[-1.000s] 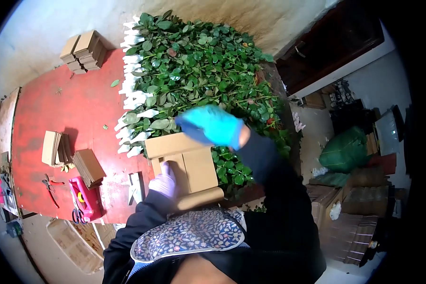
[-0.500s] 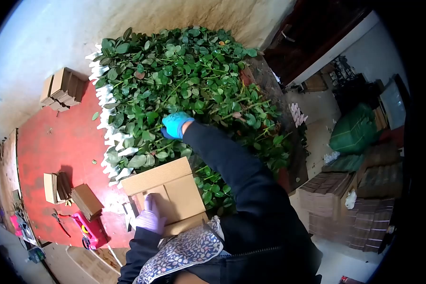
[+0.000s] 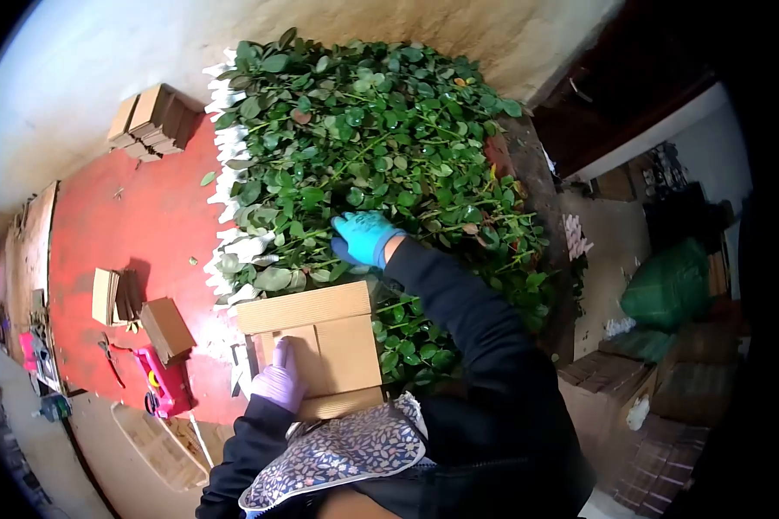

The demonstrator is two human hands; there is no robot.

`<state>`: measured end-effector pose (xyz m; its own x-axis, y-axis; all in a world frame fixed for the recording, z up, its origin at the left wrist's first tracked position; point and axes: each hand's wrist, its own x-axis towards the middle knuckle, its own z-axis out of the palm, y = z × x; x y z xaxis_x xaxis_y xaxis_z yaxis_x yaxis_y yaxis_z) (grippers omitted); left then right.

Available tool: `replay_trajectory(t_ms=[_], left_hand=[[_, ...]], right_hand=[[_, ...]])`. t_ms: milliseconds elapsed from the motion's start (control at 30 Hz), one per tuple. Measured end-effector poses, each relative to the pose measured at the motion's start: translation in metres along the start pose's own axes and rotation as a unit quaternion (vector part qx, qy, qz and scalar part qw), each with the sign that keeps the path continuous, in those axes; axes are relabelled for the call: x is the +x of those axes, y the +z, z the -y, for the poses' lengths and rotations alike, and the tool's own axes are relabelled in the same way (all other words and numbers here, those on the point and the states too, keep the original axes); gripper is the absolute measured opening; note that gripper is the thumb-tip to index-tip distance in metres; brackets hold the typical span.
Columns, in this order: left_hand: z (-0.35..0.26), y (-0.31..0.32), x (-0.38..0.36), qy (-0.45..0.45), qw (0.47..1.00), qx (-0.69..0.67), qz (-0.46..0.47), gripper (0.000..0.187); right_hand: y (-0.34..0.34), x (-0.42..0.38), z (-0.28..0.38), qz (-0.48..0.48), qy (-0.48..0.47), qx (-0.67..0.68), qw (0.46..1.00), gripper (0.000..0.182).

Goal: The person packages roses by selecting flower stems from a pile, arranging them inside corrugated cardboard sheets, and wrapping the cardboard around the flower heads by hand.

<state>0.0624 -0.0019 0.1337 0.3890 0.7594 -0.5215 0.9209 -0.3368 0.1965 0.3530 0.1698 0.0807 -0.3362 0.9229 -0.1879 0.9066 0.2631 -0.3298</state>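
Observation:
Long leafy stems (image 3: 363, 138) lie in a wide green pile, their white-wrapped heads (image 3: 232, 164) lined up on the left side. My right hand (image 3: 365, 238), in a blue glove, is closed around a stem in the lower middle of the pile. In a lilac glove, my left hand (image 3: 279, 381) rests on an open cardboard piece (image 3: 346, 350) with its index finger stretched out along the surface. The cardboard lies against the patterned apron (image 3: 346, 454), beside the lower edge of the pile.
The red table (image 3: 164, 208) carries stacked cardboard pieces (image 3: 151, 121), a smaller stack (image 3: 117, 296), a loose piece (image 3: 168, 330), a pink tape dispenser (image 3: 166, 385) and red-handled cutters (image 3: 111, 359). On the floor at right are a green sack (image 3: 666, 285) and cardboard bundles (image 3: 606, 376).
The view has shifted, so the table and pile appear farther right. My right hand stays among the stems, and my left hand remains on the cardboard.

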Motion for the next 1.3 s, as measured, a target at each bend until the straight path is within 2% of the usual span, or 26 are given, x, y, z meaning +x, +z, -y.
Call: replay_trajectory(t_ms=[67,133,167,267,333,400,433,533,600,700,733,767,833,900,967,1000,1067,1100,1133,1200,1267,1300], left_hand=[[0.002,0.005,0.000,-0.003,1.000,-0.001,-0.006,0.089],[0.004,0.009,0.001,0.015,0.999,0.011,-0.030,0.089],[0.004,0.009,0.001,0.011,1.000,0.005,-0.019,0.089],[0.004,0.011,0.002,-0.010,1.000,0.003,0.005,0.090],[0.001,0.006,0.001,-0.007,1.000,0.006,0.007,0.089],[0.001,0.004,0.001,-0.015,1.000,0.008,0.017,0.089],[0.001,0.004,0.001,-0.012,1.000,0.012,0.012,0.089],[-0.001,0.000,0.000,-0.006,1.000,0.016,0.009,0.089],[-0.001,0.002,0.002,-0.001,1.000,0.015,0.010,0.089],[0.006,0.012,0.004,0.022,0.999,0.023,-0.010,0.092],[0.004,0.010,0.003,0.021,1.000,0.019,-0.008,0.092],[0.004,0.009,0.004,0.015,1.000,0.015,-0.001,0.092],[0.003,0.009,0.004,0.008,1.000,0.012,0.007,0.093],[0.004,0.012,0.004,-0.001,1.000,0.002,0.009,0.093],[0.006,0.015,0.007,-0.008,1.000,-0.003,0.009,0.093],[0.008,0.022,0.007,-0.020,1.000,-0.005,0.008,0.094],[0.008,0.025,0.007,-0.035,0.999,-0.008,0.002,0.095],[0.006,0.021,0.005,-0.035,0.999,0.000,0.012,0.096],[0.005,0.020,0.004,-0.035,0.999,0.008,0.022,0.097],[0.002,0.015,0.004,-0.026,0.999,0.018,0.023,0.097],[0.002,0.015,0.002,-0.019,1.000,0.001,0.008,0.096],[0.000,0.010,-0.001,-0.012,1.000,0.007,0.009,0.094]], right_hand=[[-0.041,0.022,0.004,0.027,0.015,-0.017,0.999,0.031],[-0.059,0.041,0.008,-0.065,0.014,-0.057,0.996,0.027],[-0.056,0.056,0.006,-0.125,-0.011,-0.104,0.987,0.032],[-0.051,0.086,0.013,-0.070,-0.117,-0.199,0.970,0.047],[-0.027,0.104,0.016,0.003,-0.114,-0.234,0.966,0.055],[-0.024,0.114,0.015,0.089,-0.101,-0.176,0.975,0.052],[-0.028,0.112,0.013,0.060,-0.123,-0.167,0.976,0.043],[-0.052,0.109,0.014,0.029,-0.129,-0.185,0.974,0.033],[-0.095,0.091,0.022,-0.054,-0.148,-0.193,0.968,0.014],[-0.154,0.064,0.020,-0.331,-0.202,-0.145,0.910,0.008],[-0.198,0.033,0.035,-0.357,-0.221,-0.208,0.884,0.015],[-0.221,0.021,0.038,-0.390,-0.226,-0.184,0.873,0.017],[-0.256,0.003,0.040,-0.427,-0.231,-0.012,0.874,0.021],[-0.272,0.000,0.045,-0.441,-0.211,0.054,0.871,0.025],[-0.263,0.020,0.041,-0.455,-0.176,-0.099,0.867,0.023],[-0.248,0.035,0.042,-0.418,-0.114,-0.201,0.879,0.023],[-0.202,0.079,0.024,-0.306,-0.136,-0.201,0.920,0.041],[-0.207,0.079,0.034,-0.153,-0.117,-0.133,0.972,0.055],[-0.197,0.095,0.021,-0.140,-0.107,-0.049,0.983,0.062],[-0.183,0.134,-0.011,-0.216,-0.063,-0.044,0.973,0.049],[-0.181,0.165,-0.030,-0.238,-0.010,-0.047,0.970,0.042],[-0.181,0.185,-0.041,-0.243,-0.015,-0.046,0.969,0.042]])
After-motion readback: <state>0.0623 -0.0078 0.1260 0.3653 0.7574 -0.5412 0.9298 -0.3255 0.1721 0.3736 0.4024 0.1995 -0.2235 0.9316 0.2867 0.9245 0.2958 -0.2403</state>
